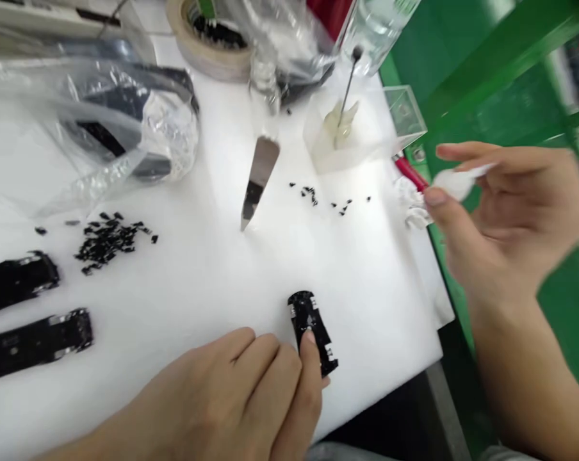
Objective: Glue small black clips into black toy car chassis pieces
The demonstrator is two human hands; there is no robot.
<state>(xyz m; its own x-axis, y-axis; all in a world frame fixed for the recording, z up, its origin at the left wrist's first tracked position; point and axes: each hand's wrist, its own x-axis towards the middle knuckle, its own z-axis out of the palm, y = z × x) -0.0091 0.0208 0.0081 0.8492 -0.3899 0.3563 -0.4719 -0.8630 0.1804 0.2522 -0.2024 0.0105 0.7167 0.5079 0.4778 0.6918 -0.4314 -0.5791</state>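
My left hand [232,390] is at the bottom middle, its fingers closed on a small black curved plastic part [317,320] with silvery spots along its edges. One fingertip presses on the part's face, and a fingertip shows beneath its lower end. Off the table's right side, my right hand [520,224] is raised and blurred. Its thumb and fingers pinch a small whitish translucent piece [455,184] with a pointed tip; its exact kind is unclear. Tiny black bits [311,194] lie scattered on the white table, with a bigger heap [107,243] at left.
Two longer black parts [34,342] lie at the left edge. A pointed metal blade [260,173] rests mid-table. Behind are plastic bags [111,128], a tape roll [179,25], a translucent container [323,153] with a thin black-tipped rod, and a clear bottle [376,32].
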